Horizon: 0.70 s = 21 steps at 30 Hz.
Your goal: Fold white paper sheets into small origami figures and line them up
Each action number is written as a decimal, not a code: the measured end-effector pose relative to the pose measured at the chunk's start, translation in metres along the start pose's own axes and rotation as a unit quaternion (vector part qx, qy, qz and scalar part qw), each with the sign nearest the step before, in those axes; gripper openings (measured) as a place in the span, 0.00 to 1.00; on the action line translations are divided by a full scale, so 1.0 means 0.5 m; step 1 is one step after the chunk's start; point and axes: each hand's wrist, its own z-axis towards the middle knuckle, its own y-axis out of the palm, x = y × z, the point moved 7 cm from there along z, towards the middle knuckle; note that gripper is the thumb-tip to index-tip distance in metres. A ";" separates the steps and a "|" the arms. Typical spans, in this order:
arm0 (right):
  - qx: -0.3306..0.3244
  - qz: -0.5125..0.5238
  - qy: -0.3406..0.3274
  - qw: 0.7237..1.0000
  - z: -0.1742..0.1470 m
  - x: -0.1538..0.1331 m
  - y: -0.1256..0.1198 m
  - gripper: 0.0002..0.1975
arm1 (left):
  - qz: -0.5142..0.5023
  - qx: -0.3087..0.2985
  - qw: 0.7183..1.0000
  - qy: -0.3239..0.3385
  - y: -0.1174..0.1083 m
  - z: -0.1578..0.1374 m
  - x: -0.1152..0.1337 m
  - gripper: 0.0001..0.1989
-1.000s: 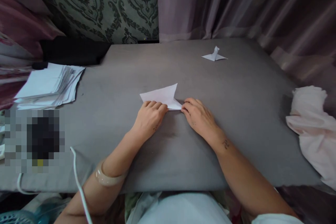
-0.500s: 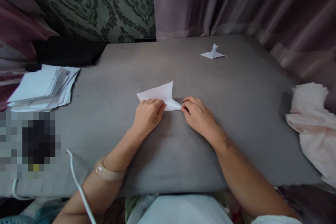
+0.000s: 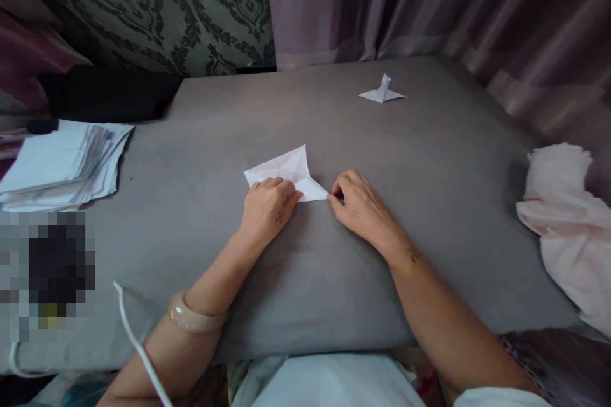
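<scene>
A white sheet of folded paper (image 3: 289, 167) lies on the grey-covered table in front of me, with a raised flap at the back and a pointed corner to the right. My left hand (image 3: 268, 206) is closed on its near left edge, thumb toward the middle of the fold; the fingers cover part of the paper. At the pointed right corner, my right hand (image 3: 356, 200) pinches the tip between thumb and forefinger. Farther back to the right sits a folded paper bird (image 3: 383, 90) with spread wings, touched by neither hand.
A stack of white paper (image 3: 62, 162) lies at the left, in front of a black item (image 3: 114, 92). A white cable (image 3: 136, 340) crosses near my left forearm. Pale pink cloth (image 3: 568, 222) is bunched at the right edge. Curtains (image 3: 334, 6) hang behind the grey table cover (image 3: 453, 203).
The paper's right-hand point looks wider and flatter, and its back flap has shifted slightly. Both hands keep their hold. The whole view has moved a little.
</scene>
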 end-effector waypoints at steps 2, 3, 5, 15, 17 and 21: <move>-0.008 0.029 0.007 1.000 0.002 0.007 -0.002 0.02 | 0.002 0.001 1.000 0.000 0.001 0.000 0.001 0.13; -0.011 0.042 0.009 0.999 0.003 0.011 -0.003 0.03 | 0.003 0.001 1.000 0.001 0.002 0.000 0.001 0.13; -0.013 0.063 0.010 0.998 0.004 0.019 -0.005 0.04 | 0.007 0.000 1.000 0.000 0.003 0.000 0.002 0.13; 0.037 0.171 0.071 0.982 0.010 0.042 -0.020 0.06 | 0.027 -0.006 1.000 -0.001 0.001 0.001 0.007 0.11; 0.071 0.220 0.060 0.971 0.009 0.022 -0.023 0.05 | 0.029 -0.004 1.000 -0.002 -0.001 0.002 0.009 0.11; 0.035 0.264 -0.002 0.964 0.003 -0.034 0.010 0.06 | 0.027 -0.016 0.999 -0.006 -0.002 0.002 0.010 0.11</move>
